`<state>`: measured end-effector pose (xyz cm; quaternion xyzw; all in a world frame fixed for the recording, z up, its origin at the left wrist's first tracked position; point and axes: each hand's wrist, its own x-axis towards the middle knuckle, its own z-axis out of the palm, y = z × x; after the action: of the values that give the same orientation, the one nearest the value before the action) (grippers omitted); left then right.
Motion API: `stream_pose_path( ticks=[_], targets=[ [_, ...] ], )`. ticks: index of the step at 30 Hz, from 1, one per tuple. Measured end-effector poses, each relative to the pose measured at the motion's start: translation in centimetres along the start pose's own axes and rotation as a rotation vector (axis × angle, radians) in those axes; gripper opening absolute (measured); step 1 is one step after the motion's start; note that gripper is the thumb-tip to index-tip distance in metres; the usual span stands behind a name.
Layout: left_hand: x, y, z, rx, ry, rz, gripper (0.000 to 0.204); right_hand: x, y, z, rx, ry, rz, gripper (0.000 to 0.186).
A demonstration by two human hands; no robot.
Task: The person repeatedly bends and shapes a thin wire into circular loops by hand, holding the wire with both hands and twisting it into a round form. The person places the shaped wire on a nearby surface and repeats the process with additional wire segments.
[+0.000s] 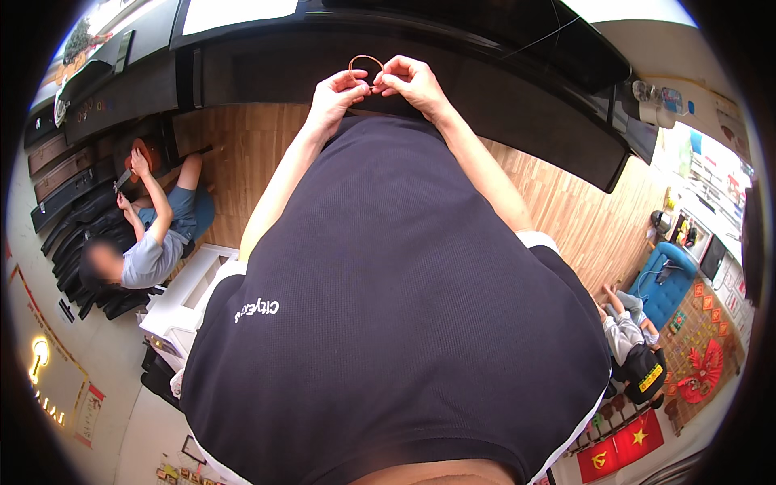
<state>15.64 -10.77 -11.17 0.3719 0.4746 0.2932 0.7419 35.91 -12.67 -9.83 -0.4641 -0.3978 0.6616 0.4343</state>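
Observation:
A thin copper-coloured loop of wire or string (366, 56) arches between my two hands, in front of a black surface. My left hand (333, 99) pinches its lower left side, thumb and fingertips together. On the other side, my right hand (415, 83) grips the loop between thumb and forefinger, with the rest of the fingers curled. The fingertips of both hands nearly meet at the bottom of the loop, and its ends are hidden among them.
Long black furniture (259, 73) runs across in front of me, with a white sheet (238, 12) at its far edge. At left, a seated person (162, 242) handles a round brown object (145, 153) beside dark cases (69, 182). Another person (626, 331) sits right, near a blue sofa (664, 283).

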Motion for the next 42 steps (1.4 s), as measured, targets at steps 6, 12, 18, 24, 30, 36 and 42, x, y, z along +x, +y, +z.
stream_pose_path(
  ticks=[6, 12, 18, 24, 30, 36, 42],
  targets=[
    [-0.4, 0.1, 0.2, 0.020, 0.001, 0.003, 0.037, 0.2, 0.5, -0.2, 0.024, 0.180, -0.033, 0.006],
    [-0.7, 0.5, 0.4, 0.048, 0.014, -0.011, 0.035, 0.3, 0.8, -0.4, 0.046, 0.267, -0.060, 0.006],
    [-1.0, 0.8, 0.6, 0.019, 0.070, -0.007, 0.030, 0.2, 0.5, -0.2, 0.046, 0.262, -0.058, 0.009],
    [-1.0, 0.8, 0.7, 0.002, 0.093, 0.069, 0.024, 0.4, 0.3, 0.1, 0.117, 0.221, -0.040, 0.010],
    [-1.1, 0.9, 0.8, 0.054, 0.100, 0.152, 0.018, 0.2, -0.1, -0.1, 0.126, 0.171, 0.027, 0.014],
    [-1.2, 1.0, 1.1, 0.171, 0.138, 0.242, 0.015, -0.2, -0.4, -0.4, 0.202, 0.098, 0.100, 0.015],
    [-1.2, 0.8, 1.3, 0.119, 0.103, 0.250, 0.013, -0.4, -0.1, -0.5, 0.244, 0.042, 0.142, 0.013]
  ],
)
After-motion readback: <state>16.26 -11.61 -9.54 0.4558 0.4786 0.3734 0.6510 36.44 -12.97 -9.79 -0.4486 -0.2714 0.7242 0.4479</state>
